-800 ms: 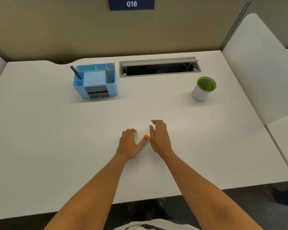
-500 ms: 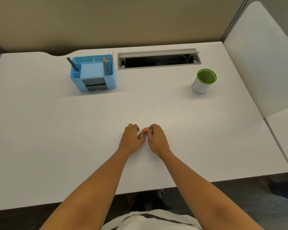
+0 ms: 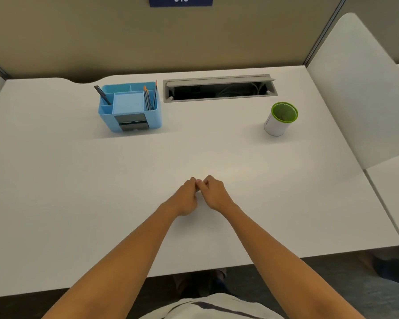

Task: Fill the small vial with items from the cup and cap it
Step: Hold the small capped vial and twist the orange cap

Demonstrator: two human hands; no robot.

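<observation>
My left hand (image 3: 185, 199) and my right hand (image 3: 215, 194) are curled into fists that meet fingertip to fingertip above the middle of the white desk (image 3: 74, 185). The small vial with its orange cap is pinched between them and is hidden by the fingers in this view. The white cup with a green rim (image 3: 278, 122) stands upright at the far right of the desk, well away from both hands. What lies inside the cup cannot be made out.
A blue desk organiser (image 3: 129, 109) holding pencils and a pen stands at the back left. An open grey cable hatch (image 3: 219, 88) sits at the back centre. A white divider panel (image 3: 359, 88) rises along the right edge.
Both hands have closed from open palms into fists around the vial and lifted slightly forward. The orange cap that showed between them is now covered by the fingers.
</observation>
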